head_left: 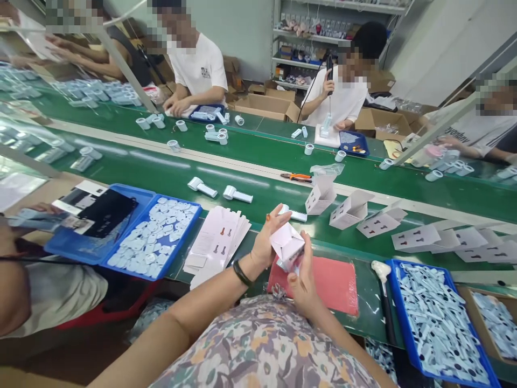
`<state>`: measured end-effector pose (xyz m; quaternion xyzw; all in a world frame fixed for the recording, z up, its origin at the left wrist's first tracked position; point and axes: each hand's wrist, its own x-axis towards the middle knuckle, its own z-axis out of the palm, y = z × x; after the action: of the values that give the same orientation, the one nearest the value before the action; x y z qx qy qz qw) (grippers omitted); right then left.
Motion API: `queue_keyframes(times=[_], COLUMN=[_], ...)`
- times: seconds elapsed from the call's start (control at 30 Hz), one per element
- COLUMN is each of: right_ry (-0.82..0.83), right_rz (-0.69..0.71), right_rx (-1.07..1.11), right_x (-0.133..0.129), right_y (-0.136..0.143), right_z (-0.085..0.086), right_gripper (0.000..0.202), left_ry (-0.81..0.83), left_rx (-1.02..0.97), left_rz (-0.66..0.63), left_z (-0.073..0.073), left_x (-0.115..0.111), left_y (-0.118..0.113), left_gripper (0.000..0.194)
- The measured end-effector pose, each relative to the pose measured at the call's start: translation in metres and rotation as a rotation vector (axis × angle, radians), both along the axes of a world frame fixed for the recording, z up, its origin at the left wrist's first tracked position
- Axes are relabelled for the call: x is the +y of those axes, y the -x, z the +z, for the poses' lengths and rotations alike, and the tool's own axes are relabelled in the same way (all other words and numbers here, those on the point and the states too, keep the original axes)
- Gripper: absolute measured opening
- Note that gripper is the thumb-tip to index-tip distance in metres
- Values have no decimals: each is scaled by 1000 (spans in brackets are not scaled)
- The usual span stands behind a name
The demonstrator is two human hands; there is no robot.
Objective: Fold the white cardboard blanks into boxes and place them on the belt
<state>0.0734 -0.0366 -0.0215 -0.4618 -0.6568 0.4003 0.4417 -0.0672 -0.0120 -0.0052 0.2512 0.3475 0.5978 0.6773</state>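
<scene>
Between my two hands is a small white cardboard box (286,243), held above a red mat (335,280). My left hand (266,237) grips its left side, with the fingers pointing up past its top. Around the right side curls my right hand (304,275), thumb toward the lower front. Folded flaps show on the end of the box that faces me; its inside is hidden. Just behind it lies a white handheld device (298,215), partly covered by my left fingers. A stack of flat, printed white box blanks (218,242) rests left of my hands.
Open white boxes (349,209) stand in a row on the green conveyor (258,186). Orange-handled pliers (297,176) lie beyond. Blue trays of small parts (177,200) sit left and right (448,323), near a black-handled mallet (385,302). Co-workers (202,64) sit opposite and at left.
</scene>
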Motion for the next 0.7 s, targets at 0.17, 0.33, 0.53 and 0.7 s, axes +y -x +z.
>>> queue_keyframes(times=[0.17,0.33,0.53,0.7], right_ry=[-16,-7,319,418], right_rz=[-34,-51,-52,-216], right_rx=[-97,-28,223,559], right_x=[24,23,21,66], right_y=[-5,8,39,76], right_z=[-8,-5,-17,-33], right_gripper=[86,75,54,74], left_ry=[-141,-118,166,300], left_rx=[110,355,-186,-363], left_rz=[-199,-62,391,228], left_z=[-25,-32,-27,-49], left_x=[-11,14,54,54], left_y=[7,42,75,56], left_gripper=[111,101,56,50])
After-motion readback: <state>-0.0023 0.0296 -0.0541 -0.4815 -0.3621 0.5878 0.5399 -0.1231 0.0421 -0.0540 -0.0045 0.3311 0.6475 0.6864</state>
